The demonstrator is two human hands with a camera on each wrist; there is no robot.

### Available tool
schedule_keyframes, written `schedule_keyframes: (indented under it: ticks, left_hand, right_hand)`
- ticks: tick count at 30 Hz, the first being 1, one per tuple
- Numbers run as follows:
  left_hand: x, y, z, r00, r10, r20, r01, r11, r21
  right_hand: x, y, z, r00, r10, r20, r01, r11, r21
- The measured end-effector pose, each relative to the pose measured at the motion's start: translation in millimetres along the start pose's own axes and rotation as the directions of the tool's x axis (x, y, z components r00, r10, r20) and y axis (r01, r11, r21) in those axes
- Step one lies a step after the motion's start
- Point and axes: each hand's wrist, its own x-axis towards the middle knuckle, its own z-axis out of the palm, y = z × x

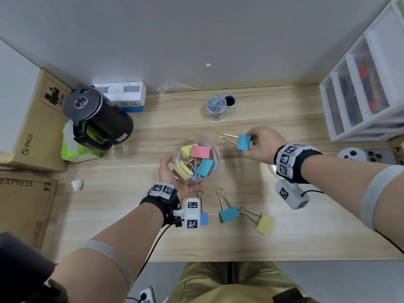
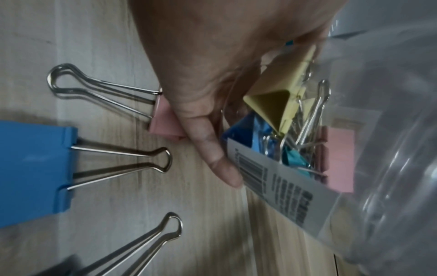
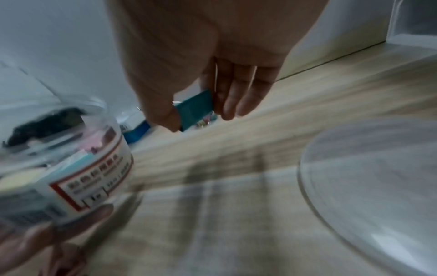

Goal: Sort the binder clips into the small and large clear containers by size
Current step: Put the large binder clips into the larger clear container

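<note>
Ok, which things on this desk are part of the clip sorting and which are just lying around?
Part of the job:
large jar in left hand
teal clip in right hand
small jar
loose clips: blue, teal, yellow

Lying about:
kettle
drawers
cardboard boxes

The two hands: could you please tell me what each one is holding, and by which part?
The right hand pinches a blue binder clip by its coloured body, wire handles free. The left hand grips the large clear container round its side.
</note>
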Motion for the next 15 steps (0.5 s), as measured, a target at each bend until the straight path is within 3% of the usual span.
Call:
schedule_keyframes:
  ticks: [2,3,5,7,10,15]
  left_hand:
    - [0.0,2.3,3.6,1.0,0.01,-0.006,-0.01,1.0,-0.021]
    - [-0.4,3.2,5.8,1.0,0.012,-0.009,-0.013,0.999,-0.031]
    - [-0.8,4.3,9.9,1.0,0.016,-0.004,-0.017,0.999,-0.041]
    - [-1.5,4.5,13.5,1.0,0.015,0.015,-0.015,1.0,-0.024]
    - [-2.4,5.2,15.9,1.0,0.025,-0.005,-0.025,1.0,-0.012]
    - [-4.0,7.7,12.7,0.998,0.041,-0.038,-0.04,0.999,0.019]
  right_hand:
    - [-1.9,-12.7,-15.3,0.997,-0.077,-0.002,0.076,0.993,0.086]
    - [-3.4,-21.6,-21.6,0.99,-0.125,0.057,0.12,0.989,0.088]
    - [-6.8,-42.4,-28.4,0.951,-0.205,0.229,0.206,0.978,0.021]
    - [-6.9,-59.7,-23.8,0.917,-0.241,0.317,0.283,0.955,-0.092]
    - [-2.4,-75.9,-16.8,0.928,-0.223,0.297,0.284,0.941,-0.181]
    - [-3.7,-84.3,-12.0,0.95,-0.213,0.229,0.257,0.949,-0.184]
